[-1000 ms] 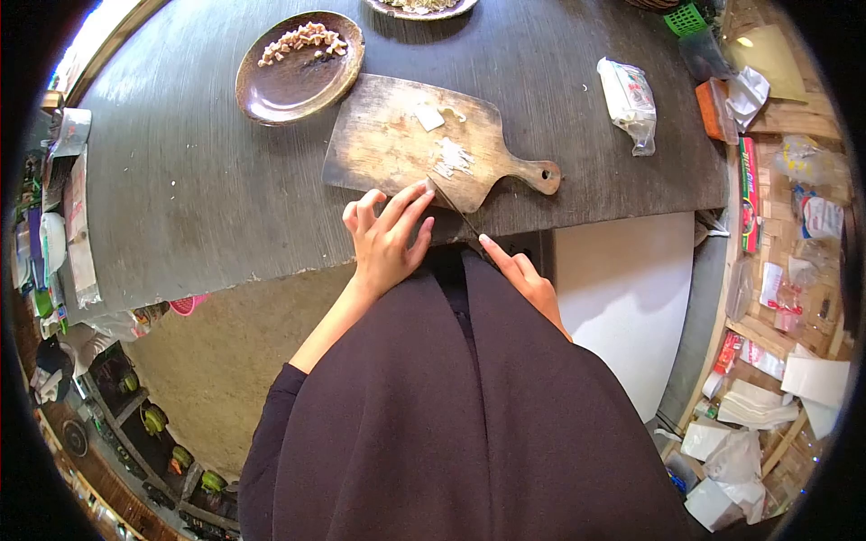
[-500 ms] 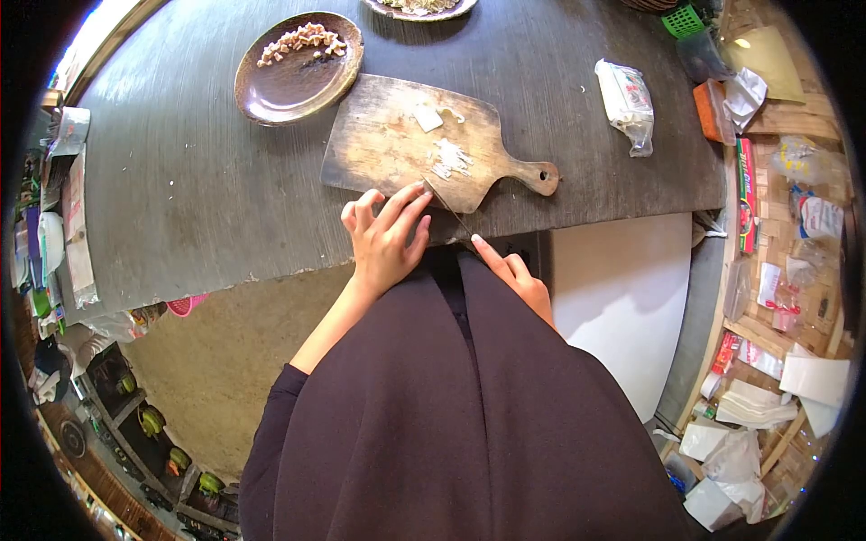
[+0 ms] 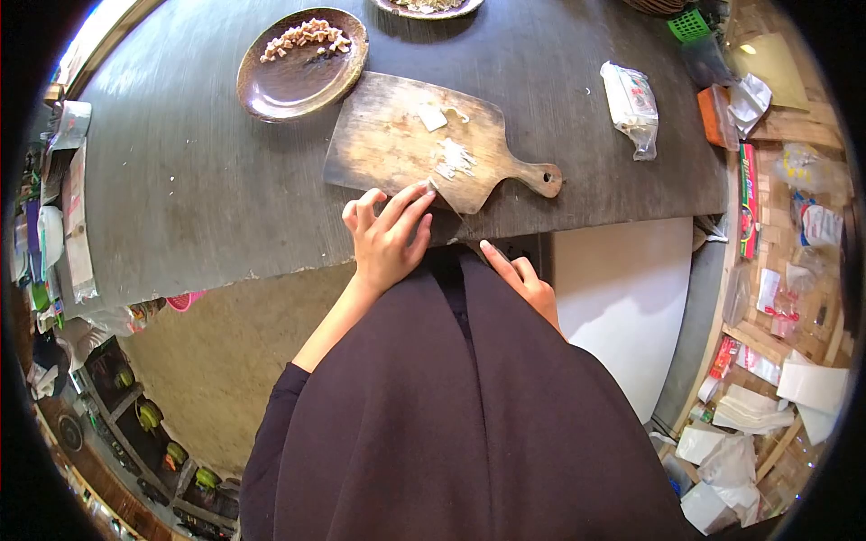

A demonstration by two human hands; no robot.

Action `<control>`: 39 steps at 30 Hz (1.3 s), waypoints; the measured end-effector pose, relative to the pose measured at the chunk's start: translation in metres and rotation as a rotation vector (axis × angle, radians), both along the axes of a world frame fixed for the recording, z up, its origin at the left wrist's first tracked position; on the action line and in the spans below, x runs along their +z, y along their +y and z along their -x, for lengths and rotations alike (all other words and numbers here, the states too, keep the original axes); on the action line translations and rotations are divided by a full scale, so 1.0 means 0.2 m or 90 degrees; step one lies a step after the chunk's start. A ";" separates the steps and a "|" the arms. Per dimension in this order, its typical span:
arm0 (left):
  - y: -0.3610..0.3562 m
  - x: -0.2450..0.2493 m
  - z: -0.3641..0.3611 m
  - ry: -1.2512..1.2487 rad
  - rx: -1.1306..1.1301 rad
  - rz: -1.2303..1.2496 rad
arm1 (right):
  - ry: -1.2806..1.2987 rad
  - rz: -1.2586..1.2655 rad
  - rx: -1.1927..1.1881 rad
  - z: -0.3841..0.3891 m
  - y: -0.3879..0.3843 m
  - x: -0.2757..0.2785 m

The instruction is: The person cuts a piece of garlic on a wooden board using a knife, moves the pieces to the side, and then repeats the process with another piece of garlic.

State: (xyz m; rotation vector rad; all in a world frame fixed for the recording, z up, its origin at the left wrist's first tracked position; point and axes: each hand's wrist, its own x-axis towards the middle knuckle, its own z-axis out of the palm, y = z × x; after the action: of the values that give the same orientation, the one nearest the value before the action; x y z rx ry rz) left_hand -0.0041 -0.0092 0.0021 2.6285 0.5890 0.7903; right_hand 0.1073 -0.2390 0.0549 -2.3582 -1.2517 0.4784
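Now | left hand spread on cutting board | right hand grips knife, blade between hands

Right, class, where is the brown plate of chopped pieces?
The brown plate sits upper left in the head view, on the dark table, just left of the wooden cutting board.

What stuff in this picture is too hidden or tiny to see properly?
All in the head view:
- The handle of the knife: hidden inside the right hand, which is half covered by dark clothing.
- What the left hand presses at the edge of the cutting board: too small to tell.
- The far plate: cut off by the top edge.
- Writing on the packet: too blurred to read.
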 end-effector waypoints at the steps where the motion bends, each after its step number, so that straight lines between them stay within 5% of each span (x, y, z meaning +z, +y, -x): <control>1: 0.00 0.00 0.00 0.002 0.001 0.000 | 0.004 -0.011 -0.002 0.00 0.01 0.00; 39: 0.01 -0.01 0.01 -0.006 0.000 -0.008 | -0.046 -0.023 -0.009 0.04 0.04 -0.05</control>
State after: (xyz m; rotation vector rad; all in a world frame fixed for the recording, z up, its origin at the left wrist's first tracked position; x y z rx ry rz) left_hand -0.0053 -0.0072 -0.0001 2.6350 0.5820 0.8095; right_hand 0.0986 -0.2310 0.0449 -2.3712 -1.2647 0.3653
